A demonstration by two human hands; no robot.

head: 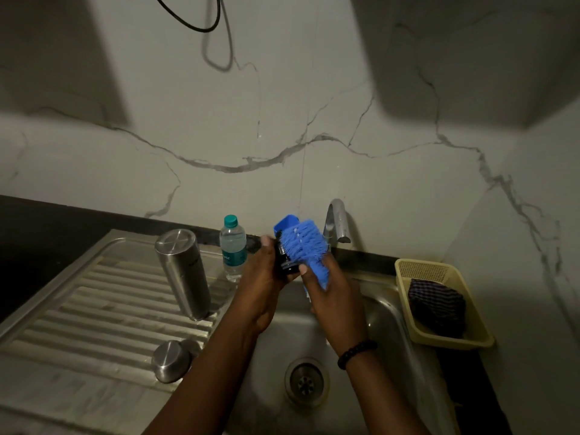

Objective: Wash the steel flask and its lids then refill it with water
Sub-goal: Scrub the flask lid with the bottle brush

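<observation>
A single wide-angle view from a camera worn on the person's head, looking forward and down over a steel sink (386, 312). The basin sits low and centre, close beneath the camera, with the ribbed draining board (94, 309) stretching off to the left. Both forearms reach in from the bottom edge. The upper half of the frame is filled by a marble-patterned wall (282, 120) straight ahead, with the tap (337, 222) against it. Edges bend outward from the wide lens.
</observation>
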